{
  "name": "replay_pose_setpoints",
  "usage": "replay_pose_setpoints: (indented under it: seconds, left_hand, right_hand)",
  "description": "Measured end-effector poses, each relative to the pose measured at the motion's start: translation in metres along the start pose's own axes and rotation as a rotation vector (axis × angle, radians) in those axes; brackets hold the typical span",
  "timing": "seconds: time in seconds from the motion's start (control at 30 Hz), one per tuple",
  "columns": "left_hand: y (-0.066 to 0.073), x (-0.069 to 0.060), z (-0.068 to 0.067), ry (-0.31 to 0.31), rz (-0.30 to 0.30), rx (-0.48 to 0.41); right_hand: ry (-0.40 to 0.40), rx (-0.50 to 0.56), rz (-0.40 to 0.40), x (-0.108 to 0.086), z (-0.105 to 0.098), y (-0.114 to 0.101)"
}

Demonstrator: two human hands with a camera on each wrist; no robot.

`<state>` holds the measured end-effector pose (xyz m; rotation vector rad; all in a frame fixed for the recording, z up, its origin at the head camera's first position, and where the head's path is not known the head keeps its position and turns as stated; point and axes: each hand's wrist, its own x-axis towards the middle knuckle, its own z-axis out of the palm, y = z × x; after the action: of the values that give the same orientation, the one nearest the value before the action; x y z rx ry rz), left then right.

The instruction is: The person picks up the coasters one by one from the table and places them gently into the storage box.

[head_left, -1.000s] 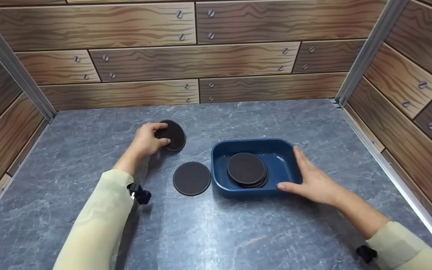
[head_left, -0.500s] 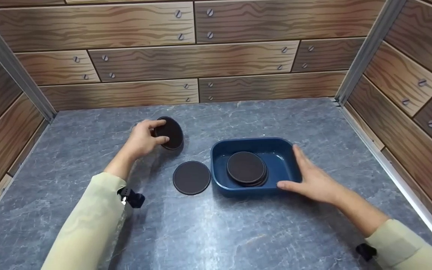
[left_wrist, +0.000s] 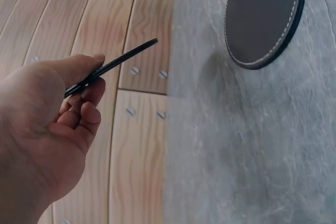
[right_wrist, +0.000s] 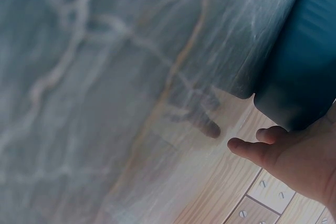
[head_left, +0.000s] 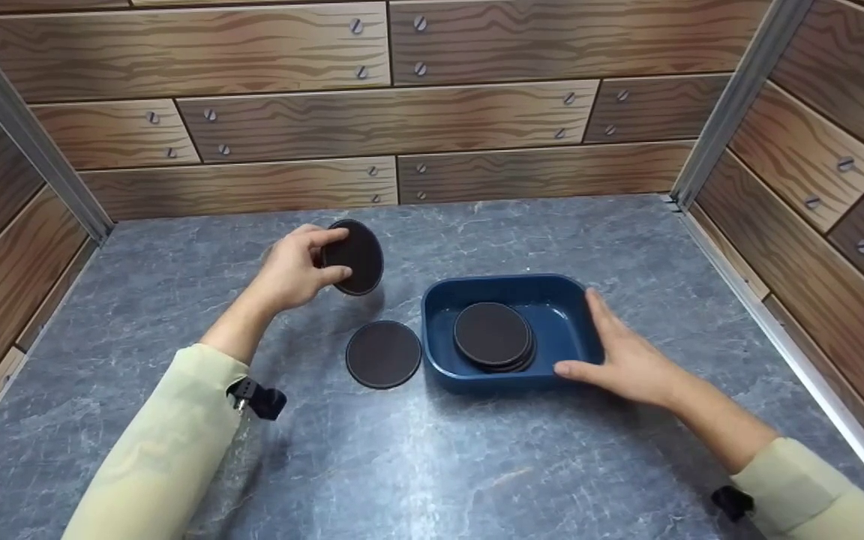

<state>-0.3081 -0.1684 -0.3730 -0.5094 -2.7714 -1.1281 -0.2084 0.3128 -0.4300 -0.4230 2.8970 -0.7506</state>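
My left hand [head_left: 293,270] pinches a dark round coaster [head_left: 361,259] between thumb and fingers, raised above the table and tilted up on edge. In the left wrist view this held coaster [left_wrist: 131,53] shows edge-on. Another coaster [head_left: 383,355] lies flat on the table, left of a blue rectangular container [head_left: 469,386]; its pale stitched rim shows in the left wrist view. Inside the container sits a small stack of coasters [head_left: 493,334]. At the container's right end my right hand [head_left: 638,367] rests, its fingers straight along the outside and thumb by the front corner.
The grey marbled tabletop [head_left: 402,472] spreads around the container. Wood-plank patterned panels [head_left: 289,124] rise at the back and both sides, with metal corner strips [head_left: 739,97] between them.
My left hand has lifted the coaster off the table and tilted it more upright, now shifting slightly right. My right hand and the container stay where they were.
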Motion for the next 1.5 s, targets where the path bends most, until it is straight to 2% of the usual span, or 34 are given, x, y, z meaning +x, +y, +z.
replay_pose_setpoints:
  seconds: [0.17, 0.43, 0.63, 0.9, 1.33, 1.5]
  left_hand:
    - [0.012, 0.000, 0.001, -0.020, 0.047, -0.009]
    - [0.034, 0.000, 0.008, -0.047, 0.091, -0.094]
    - [0.051, 0.002, 0.022, -0.054, 0.168, -0.121]
    - [0.074, 0.002, 0.042, -0.111, 0.244, -0.092]
    - [0.092, 0.008, 0.080, -0.183, 0.302, -0.126]
    - [0.096, 0.010, 0.092, -0.199, 0.296, -0.136]
  right_hand:
    - [-0.004, -0.001, 0.001, 0.000, 0.001, 0.001]
    - [-0.003, -0.009, 0.005, 0.000, 0.001, 0.002]
    - [-0.002, -0.005, -0.001, -0.001, 0.000, 0.001]
    - [-0.009, -0.011, -0.002, -0.001, 0.001, 0.000]
    - [-0.020, -0.003, 0.007, 0.000, 0.000, -0.001]
    - [-0.015, -0.003, 0.005, 0.000, 0.000, 0.000]
